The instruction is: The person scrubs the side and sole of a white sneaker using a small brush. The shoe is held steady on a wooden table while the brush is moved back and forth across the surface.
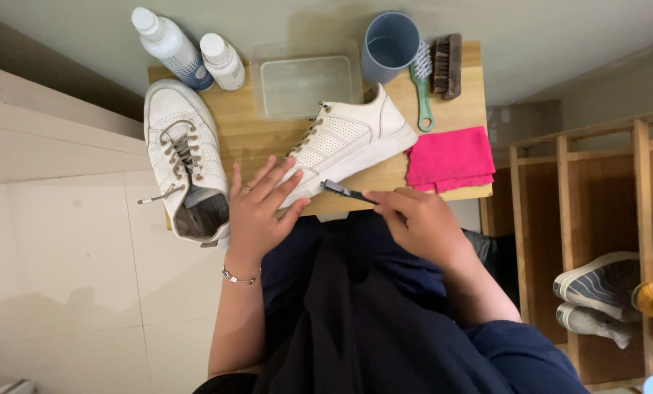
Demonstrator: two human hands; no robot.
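Observation:
A white sneaker (348, 142) lies on its side on the small wooden table (246, 135), sole edge toward me. My left hand (260, 208) rests flat on its toe end, fingers spread, a bracelet at the wrist. My right hand (414, 219) pinches a small dark brush (344, 191), its head against the sneaker's sole edge. A second white sneaker (184, 157) with brown laces sits upright at the table's left edge, partly overhanging.
At the back of the table stand two white bottles (169, 44), a clear plastic tub (304, 84), a blue cup (390, 45), a green-handled brush (421, 87) and a brown wooden brush (449, 66). A pink cloth (449, 159) lies right. A wooden shoe rack (596, 241) holds shoes.

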